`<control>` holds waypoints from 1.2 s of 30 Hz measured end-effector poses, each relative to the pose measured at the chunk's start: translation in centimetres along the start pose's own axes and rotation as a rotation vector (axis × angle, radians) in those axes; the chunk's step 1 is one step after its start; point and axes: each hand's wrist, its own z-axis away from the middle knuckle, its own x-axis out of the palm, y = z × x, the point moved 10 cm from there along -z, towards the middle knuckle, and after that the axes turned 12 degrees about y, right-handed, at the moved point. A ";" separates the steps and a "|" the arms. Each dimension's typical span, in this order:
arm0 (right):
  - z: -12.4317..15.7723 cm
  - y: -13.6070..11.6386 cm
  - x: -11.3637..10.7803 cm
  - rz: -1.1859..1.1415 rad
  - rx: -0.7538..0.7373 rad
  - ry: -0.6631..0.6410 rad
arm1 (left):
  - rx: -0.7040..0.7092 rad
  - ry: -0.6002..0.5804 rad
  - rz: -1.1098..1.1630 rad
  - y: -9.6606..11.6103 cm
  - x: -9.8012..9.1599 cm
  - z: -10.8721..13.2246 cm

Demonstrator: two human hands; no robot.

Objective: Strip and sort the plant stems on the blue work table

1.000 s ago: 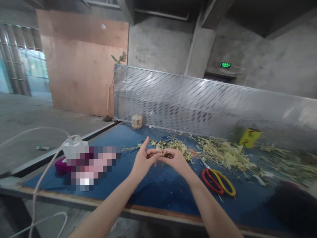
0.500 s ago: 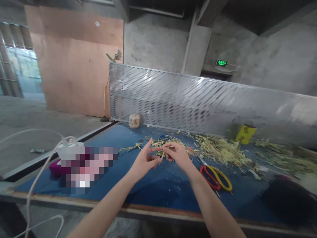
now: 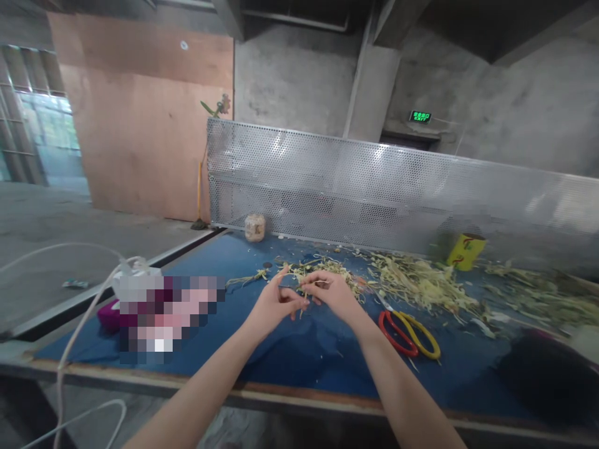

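Note:
Both my hands meet above the blue table (image 3: 290, 355), just in front of a heap of pale yellow-green plant strips (image 3: 421, 284). My left hand (image 3: 274, 302) has its fingers curled and pinches one end of a thin plant strip (image 3: 303, 294). My right hand (image 3: 332, 292) is closed in a pinch on the same strip from the other side. The fingertips of the two hands touch.
Red and yellow scissors (image 3: 409, 333) lie right of my right hand. A yellow can (image 3: 463, 251) and a small jar (image 3: 255, 227) stand by the perforated metal panel (image 3: 374, 187). A white cable (image 3: 70, 337) and a white box (image 3: 133, 277) sit at the left edge.
My left hand's fingers, stretched out a second ago, have curled in onto the strip. Both hands stayed close together over the same spot.

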 end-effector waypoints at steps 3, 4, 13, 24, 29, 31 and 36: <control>-0.2 0.7 -0.1 -0.083 0.064 0.009 | -0.043 -0.037 -0.015 -0.4 0.2 0.1; -0.2 0.9 0.0 -0.108 0.084 0.008 | -0.061 -0.061 -0.020 -0.6 0.4 0.2; 0.6 -0.3 1.1 -0.279 0.098 -0.105 | -0.028 -0.088 0.042 0.6 0.5 0.3; 0.5 -0.4 1.5 -0.350 0.055 -0.078 | 0.159 0.098 0.043 2.0 -0.6 0.2; 0.6 -0.3 1.4 -0.362 0.074 -0.087 | 0.193 0.096 0.082 2.9 -0.5 0.3; 0.6 -0.1 1.5 -0.367 0.094 -0.095 | 0.172 0.037 0.112 2.8 0.2 0.4; 0.5 0.7 0.9 -0.403 0.156 -0.014 | 0.085 -0.027 0.155 2.3 1.0 0.4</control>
